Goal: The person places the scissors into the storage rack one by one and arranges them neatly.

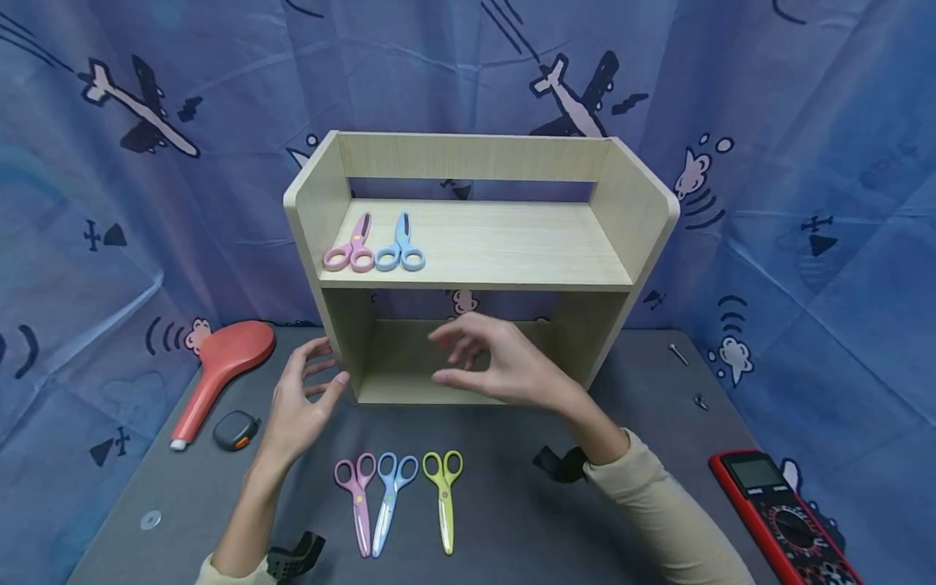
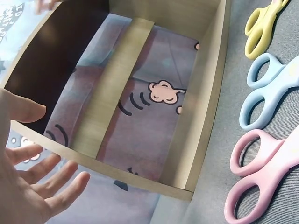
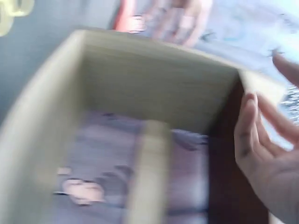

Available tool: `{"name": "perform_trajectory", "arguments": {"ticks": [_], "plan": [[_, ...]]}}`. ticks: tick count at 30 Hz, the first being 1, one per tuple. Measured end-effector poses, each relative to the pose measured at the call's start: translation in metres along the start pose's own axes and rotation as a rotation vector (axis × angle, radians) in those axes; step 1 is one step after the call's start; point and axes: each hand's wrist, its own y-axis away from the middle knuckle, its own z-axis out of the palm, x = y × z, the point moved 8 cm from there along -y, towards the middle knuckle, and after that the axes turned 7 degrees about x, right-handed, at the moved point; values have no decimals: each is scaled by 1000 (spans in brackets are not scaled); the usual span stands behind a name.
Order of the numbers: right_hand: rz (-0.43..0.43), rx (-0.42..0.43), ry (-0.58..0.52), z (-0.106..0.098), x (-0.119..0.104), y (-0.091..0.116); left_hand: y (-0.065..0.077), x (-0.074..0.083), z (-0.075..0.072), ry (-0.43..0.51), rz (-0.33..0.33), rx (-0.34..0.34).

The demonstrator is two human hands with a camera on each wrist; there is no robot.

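A pale wooden two-tier shelf stands at the back of the table. My left hand is beside its lower left side panel, fingers spread and holding nothing; whether it touches the panel I cannot tell. In front of the lower opening hovers my right hand, fingers loosely bent with nothing between them. Pink scissors and blue scissors lie at the left of the upper shelf. On the table before the shelf are purple-pink scissors, another blue pair of scissors and yellow-green scissors.
On the left lie a red paddle-shaped object, a dark tape measure and a metal washer. A red multimeter is at the right, with small metal pieces behind it. Patterned blue cloth surrounds the table.
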Motion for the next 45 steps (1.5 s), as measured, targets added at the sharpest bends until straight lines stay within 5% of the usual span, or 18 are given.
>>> {"name": "perform_trajectory", "arguments": {"ticks": [10,16,26,36,45], "plan": [[165,-424,-36,92,94,72,0,0,-1,6,-6,1],[174,-488,36,120,120,91,1,1,0,5,-6,-4],[190,-518,51,122,121,93,2,1,-1,4,-14,-8],[237,-821,-31,114,119,109,1,2,-1,3,-2,-1],[350,-1028,-253,100,106,121,1,1,-1,-4,2,1]]}}
